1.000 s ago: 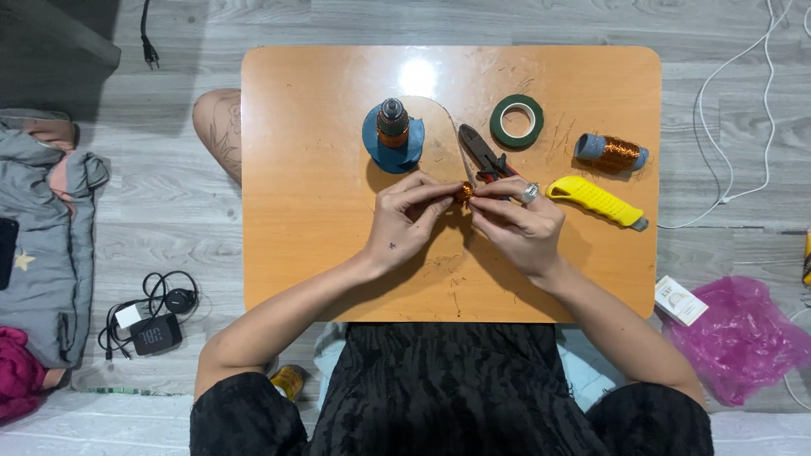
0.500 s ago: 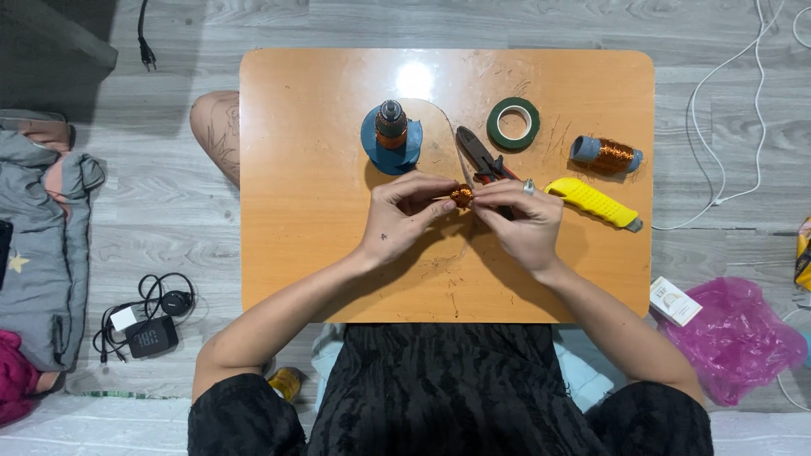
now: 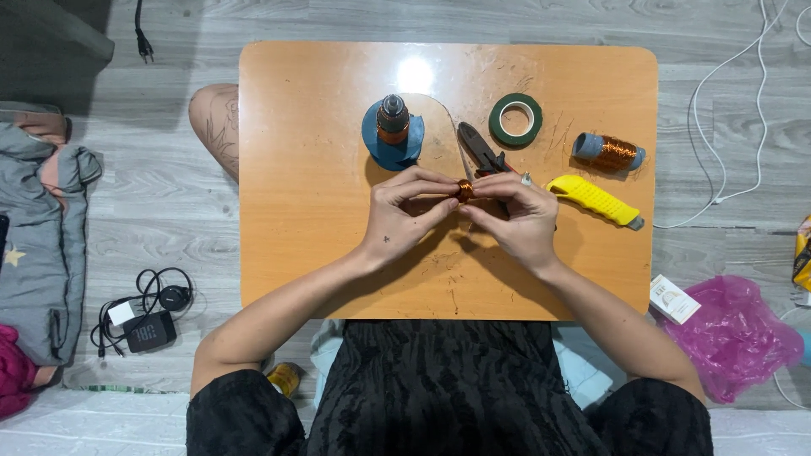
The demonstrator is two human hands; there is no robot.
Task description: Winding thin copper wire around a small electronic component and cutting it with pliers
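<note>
1. Left hand (image 3: 404, 207) and right hand (image 3: 517, 215) brought together over the middle of the orange table (image 3: 296, 236), fingertips meeting.
2. Small copper coil (image 3: 465, 190) pinched between the fingertips of both hands, held just above the tabletop at the point where the hands meet; most of it covered by the fingers, only a narrow copper band showing.
3. Just beyond the fingertips, dark pliers (image 3: 480, 150), with the handle ends slipping under the right hand's fingers.
4. Beyond the left hand, near it but apart, a blue round base (image 3: 390, 148) carrying an upright spool wound with copper wire (image 3: 393, 118); a thin wire arcing from there toward the hands, hard to follow to its end.
5. Beyond the right hand, past the pliers, a green tape roll (image 3: 516, 120) lying flat.
6. Just to the outer side of the right hand, a yellow utility knife (image 3: 596, 200) lying slantwise; whether touching the hand, impossible to tell.
7. Farther out beyond the knife, a copper wire bobbin (image 3: 610, 152) on its side.
8. Off the table on the right-hand side: white cable (image 3: 737, 110), small white box (image 3: 673, 298), pink plastic bag (image 3: 732, 336).
9. Off the table on the left-hand side, well apart: black charger with cord (image 3: 148, 325), grey clothing (image 3: 38, 253).
</note>
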